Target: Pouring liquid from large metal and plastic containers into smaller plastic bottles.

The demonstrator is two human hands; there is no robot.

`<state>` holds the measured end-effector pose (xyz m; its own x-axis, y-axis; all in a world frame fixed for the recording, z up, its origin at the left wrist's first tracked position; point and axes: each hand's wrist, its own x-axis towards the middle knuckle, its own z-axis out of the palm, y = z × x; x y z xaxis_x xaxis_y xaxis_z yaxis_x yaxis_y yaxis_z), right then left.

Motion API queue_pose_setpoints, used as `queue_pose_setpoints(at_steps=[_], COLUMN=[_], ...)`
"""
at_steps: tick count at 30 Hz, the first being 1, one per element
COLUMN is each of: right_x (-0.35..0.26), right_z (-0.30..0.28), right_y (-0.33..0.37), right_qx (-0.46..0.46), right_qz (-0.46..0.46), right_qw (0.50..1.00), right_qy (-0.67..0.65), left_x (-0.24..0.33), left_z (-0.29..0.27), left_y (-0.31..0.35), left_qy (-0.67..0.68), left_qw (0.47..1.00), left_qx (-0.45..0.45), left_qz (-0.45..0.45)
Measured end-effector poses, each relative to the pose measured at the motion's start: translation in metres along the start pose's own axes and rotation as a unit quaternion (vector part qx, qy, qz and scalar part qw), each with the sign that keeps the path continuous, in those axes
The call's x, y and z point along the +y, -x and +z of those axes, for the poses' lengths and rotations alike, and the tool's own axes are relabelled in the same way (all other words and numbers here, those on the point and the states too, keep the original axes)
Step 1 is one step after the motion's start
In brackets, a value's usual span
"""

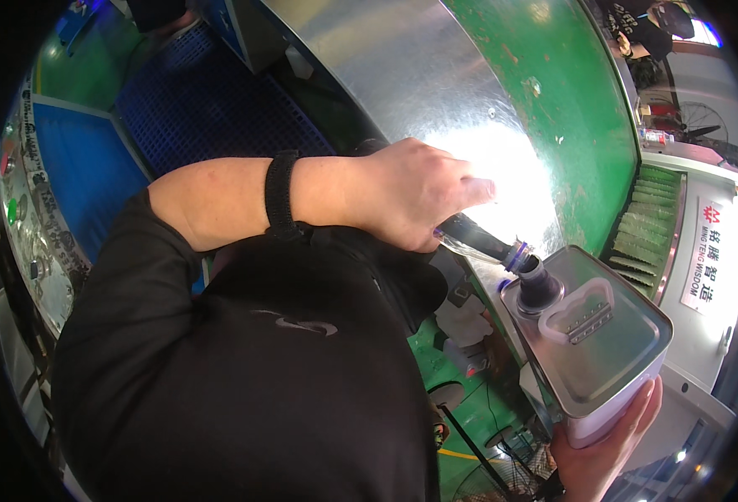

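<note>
My left hand (423, 197), with a black band on its wrist, is closed around a clear bottle (478, 241) that looks dark inside. The bottle is tilted down to the right, and its purple-ringed neck meets the dark round spout (539, 289) of a rectangular metal can (612, 351). On the can's lid is a pale looped carrying handle (578, 311). My right hand (607, 448) grips the can by its lower side, fingers along the wall and the palm partly hidden beneath it. The can leans in my hold. Most of the bottle's body is covered by my left hand.
A shiny metal surface (386, 58) lies beyond my left hand, beside green flooring (545, 92). To the right stands a white cabinet (708, 243) next to a rack of pale green strips (649, 222). Blue plastic grating (210, 100) is at the upper left. Another person (649, 33) is at the upper right.
</note>
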<state>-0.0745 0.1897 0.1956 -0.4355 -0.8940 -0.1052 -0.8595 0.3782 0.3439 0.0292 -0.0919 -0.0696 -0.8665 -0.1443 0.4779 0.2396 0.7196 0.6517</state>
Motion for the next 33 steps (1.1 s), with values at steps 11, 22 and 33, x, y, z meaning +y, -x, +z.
queue_pose_setpoints(at_steps=[11,22,33], right_x=[0.0003,0.0002,-0.0039], right_z=[-0.0019,-0.0029,-0.0057], right_y=[0.0014,0.0001,-0.0034], right_qx=[0.002,0.003,-0.001], right_qz=[-0.009,-0.013,-0.011], right_qw=[1.000,1.000,1.000], right_qy=[0.012,0.006,0.014], left_x=[0.0007,0.0003,-0.0001], left_z=[0.0010,0.0031,0.0042], left_y=[-0.0004,0.0011,0.0021], left_qy=[0.000,0.007,0.008], left_qw=[1.000,1.000,1.000], left_qx=[-0.004,-0.004,-0.001], left_qz=[-0.001,-0.004,0.000])
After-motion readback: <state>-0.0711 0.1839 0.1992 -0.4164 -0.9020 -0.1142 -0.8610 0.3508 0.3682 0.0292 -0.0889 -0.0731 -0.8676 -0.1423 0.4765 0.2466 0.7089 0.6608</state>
